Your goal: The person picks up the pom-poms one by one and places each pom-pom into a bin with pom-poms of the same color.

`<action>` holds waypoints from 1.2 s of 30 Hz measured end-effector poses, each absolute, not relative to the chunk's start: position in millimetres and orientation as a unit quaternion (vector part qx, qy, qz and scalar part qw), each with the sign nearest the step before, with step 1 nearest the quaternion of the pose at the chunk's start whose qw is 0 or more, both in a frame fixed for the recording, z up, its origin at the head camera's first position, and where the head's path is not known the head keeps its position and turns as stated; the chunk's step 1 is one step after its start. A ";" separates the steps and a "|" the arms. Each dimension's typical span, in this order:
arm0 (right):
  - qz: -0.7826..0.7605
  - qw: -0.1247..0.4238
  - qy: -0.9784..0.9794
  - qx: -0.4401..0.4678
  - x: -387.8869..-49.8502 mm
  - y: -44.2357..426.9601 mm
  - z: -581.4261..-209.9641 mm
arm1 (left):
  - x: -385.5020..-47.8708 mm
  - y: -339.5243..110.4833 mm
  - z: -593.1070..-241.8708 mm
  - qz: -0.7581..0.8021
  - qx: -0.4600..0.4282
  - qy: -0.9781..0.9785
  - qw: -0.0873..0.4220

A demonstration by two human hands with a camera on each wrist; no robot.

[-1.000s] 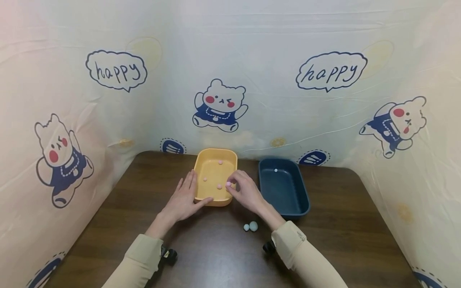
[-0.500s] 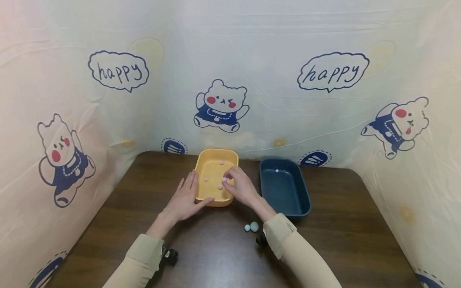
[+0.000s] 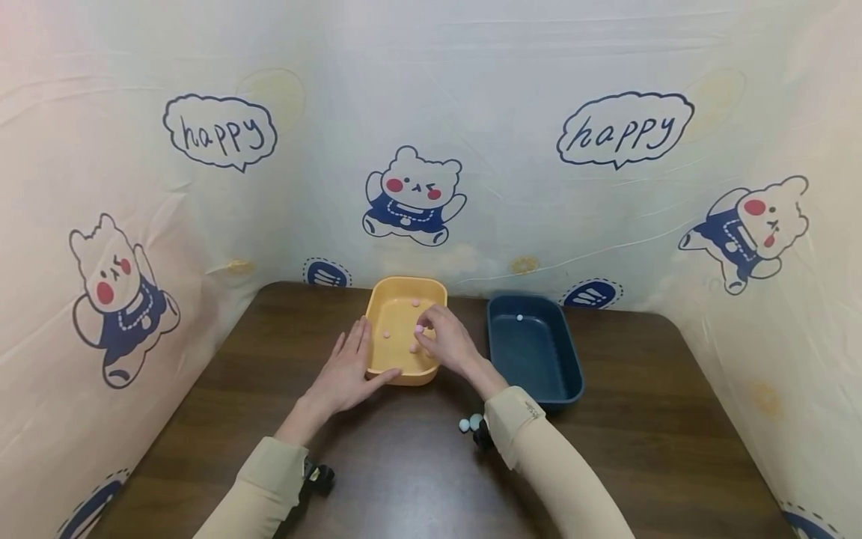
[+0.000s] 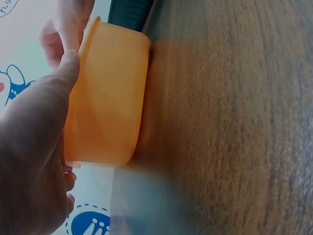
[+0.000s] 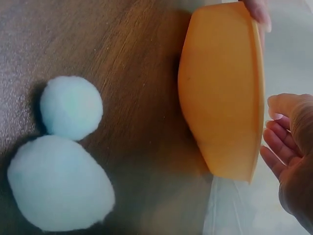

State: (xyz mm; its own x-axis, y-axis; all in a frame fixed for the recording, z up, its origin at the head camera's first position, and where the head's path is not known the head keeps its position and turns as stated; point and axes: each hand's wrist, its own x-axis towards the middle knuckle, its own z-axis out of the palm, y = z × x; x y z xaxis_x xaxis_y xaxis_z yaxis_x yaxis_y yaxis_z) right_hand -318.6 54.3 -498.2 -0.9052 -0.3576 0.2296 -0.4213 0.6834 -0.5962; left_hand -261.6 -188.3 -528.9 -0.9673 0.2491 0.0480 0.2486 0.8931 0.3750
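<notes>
Pinched between the thumb and fingertips of my right hand (image 3: 450, 340) is a small pink pom-pom (image 3: 420, 329), held over the yellow plastic bin (image 3: 404, 379). Inside that bin lie three more pink pom-poms (image 3: 414, 348), spread apart. My left hand (image 3: 342, 376) rests against the bin's left side with straight fingers, its thumb along the front rim. In the left wrist view the left thumb (image 4: 66, 71) touches the rim. The right wrist view shows the right hand (image 5: 293, 142) just past the bin's edge; the pinched pom-pom is barely visible there.
A dark blue bin (image 3: 535, 363) stands right of the yellow one, with one small pale pom-pom (image 3: 520, 317) inside. On the brown table (image 3: 397, 464), near the right wrist, sit a smaller light-blue pom-pom (image 5: 71, 107) and a larger one (image 5: 61, 183). A printed curtain (image 3: 505, 112) surrounds the table.
My right hand has moved left and slightly forward over the yellow bin, still pinching the pink pom-pom. The left hand stays in place. The right wrist now partly covers the larger blue pom-pom.
</notes>
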 end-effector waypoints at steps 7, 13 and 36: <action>0.348 0.024 -0.920 0.180 -326.6 46.2 -508.4 | -260.6 -189.2 -529.8 0.193 0.129 0.973 -0.003; 0.342 0.009 -0.924 0.171 -329.1 37.2 -514.1 | -260.5 -190.0 -532.3 0.200 0.125 0.972 -0.001; 0.252 0.025 -0.950 0.184 -331.6 29.0 -523.3 | -262.1 -187.0 -528.4 0.188 0.130 0.974 -0.006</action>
State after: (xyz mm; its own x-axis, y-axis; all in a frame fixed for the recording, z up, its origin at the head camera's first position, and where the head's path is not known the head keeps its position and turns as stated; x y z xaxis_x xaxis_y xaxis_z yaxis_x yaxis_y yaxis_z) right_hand -331.6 29.0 -523.3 -0.9308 -0.3372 0.1411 -0.3628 0.8046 -0.4702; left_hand -262.1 -187.0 -528.4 -0.9661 0.2511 0.0602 0.2555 0.8956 0.3642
